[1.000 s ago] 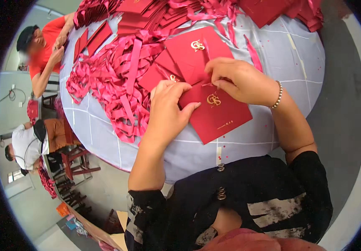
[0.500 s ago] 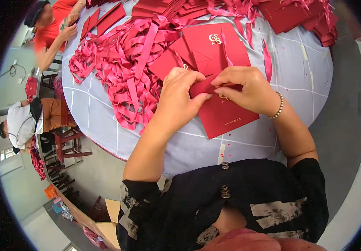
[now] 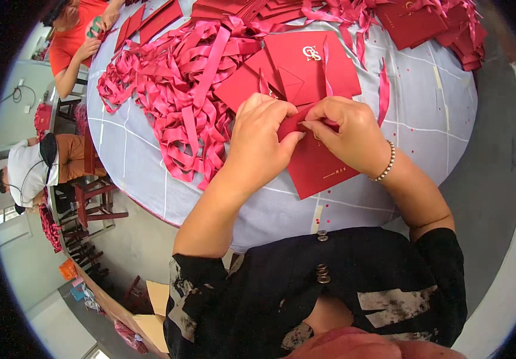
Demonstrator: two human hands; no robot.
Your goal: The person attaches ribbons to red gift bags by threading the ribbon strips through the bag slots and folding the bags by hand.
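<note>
A red paper envelope (image 3: 320, 170) with gold lettering lies in front of me, partly raised at its far end. My left hand (image 3: 262, 134) pinches that end between thumb and fingers. My right hand (image 3: 347, 127), with a beaded bracelet at the wrist, has its thumb and fingertips pressed together on the same edge; anything small between them is hidden. Just beyond lie more flat red envelopes, including a large red envelope (image 3: 344, 72) with a pink ribbon strand (image 3: 328, 69) across it. To the left spreads a heap of pink ribbons (image 3: 180, 102).
A pale cloth covers the round table (image 3: 270, 215). Stacks of red envelopes (image 3: 410, 30) with ribbons sit along its far side. At the upper left a person in a red top (image 3: 63, 45) works at the table; another person (image 3: 27, 170) sits farther off near a wooden stool (image 3: 93, 203).
My right hand has shifted slightly left, its fingertips closer to my left thumb. The person in red has leaned a little farther into view. Both my hands stay on the envelope.
</note>
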